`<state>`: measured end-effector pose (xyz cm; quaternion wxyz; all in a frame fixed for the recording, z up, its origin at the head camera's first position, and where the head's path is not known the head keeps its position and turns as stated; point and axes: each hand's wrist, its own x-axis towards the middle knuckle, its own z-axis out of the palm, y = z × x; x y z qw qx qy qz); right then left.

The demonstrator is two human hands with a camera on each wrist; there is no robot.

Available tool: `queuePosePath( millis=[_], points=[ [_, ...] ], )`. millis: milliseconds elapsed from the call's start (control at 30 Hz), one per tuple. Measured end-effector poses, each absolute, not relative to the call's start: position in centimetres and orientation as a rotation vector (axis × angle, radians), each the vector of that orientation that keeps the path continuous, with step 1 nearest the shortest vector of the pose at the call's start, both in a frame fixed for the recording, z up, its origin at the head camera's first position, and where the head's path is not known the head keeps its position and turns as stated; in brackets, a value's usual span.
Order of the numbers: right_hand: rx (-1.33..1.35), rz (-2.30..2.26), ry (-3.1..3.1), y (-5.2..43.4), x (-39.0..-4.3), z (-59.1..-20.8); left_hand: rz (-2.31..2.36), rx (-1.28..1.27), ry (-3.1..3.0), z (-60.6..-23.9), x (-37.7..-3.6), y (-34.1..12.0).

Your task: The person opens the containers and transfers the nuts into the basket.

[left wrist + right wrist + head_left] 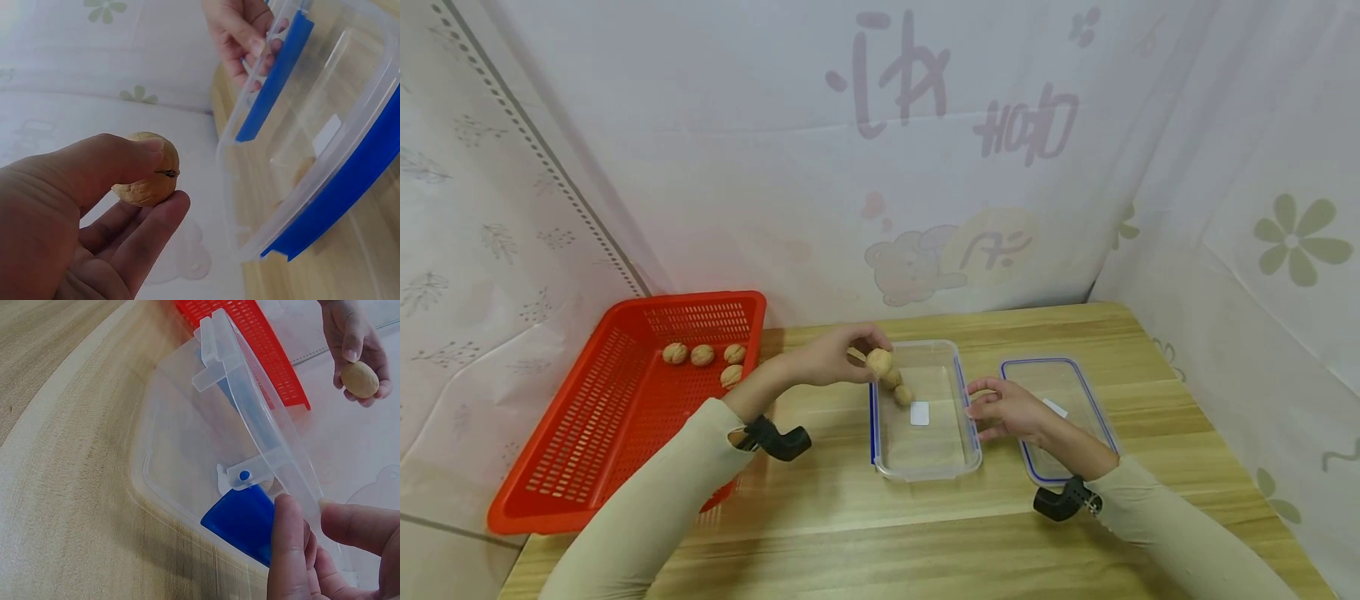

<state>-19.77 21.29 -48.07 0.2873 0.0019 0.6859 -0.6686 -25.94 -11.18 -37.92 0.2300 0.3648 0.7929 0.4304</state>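
My left hand (pixel 838 354) pinches a walnut (pixel 880 362) between thumb and fingers, just over the left rim of a clear plastic box (pixel 958 450) with blue clips. The left wrist view has the same walnut (pixel 148 177) close up beside the box (pixel 350 112). Two more walnuts (pixel 898 387) lie inside the box. My right hand (pixel 1003 408) grips the box's right rim; in the right wrist view its fingers (pixel 290 550) pinch the clear edge above a blue clip (pixel 240 519).
A red slotted basket (pixel 587 433) at the left holds several walnuts (pixel 703 356). The box's clear lid (pixel 1078 379) lies flat to the right of the box. The wooden table (pixel 865 533) is hemmed in by a white printed curtain.
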Motion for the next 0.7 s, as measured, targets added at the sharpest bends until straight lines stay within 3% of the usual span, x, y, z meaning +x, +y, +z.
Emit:
queuePosePath(
  millis=[700],
  points=[
    [-0.002, -1.801, 1.822, 21.4, -19.8, -48.5, 1.188, 0.911, 2.355, -36.0, -25.7, -16.7]
  ],
)
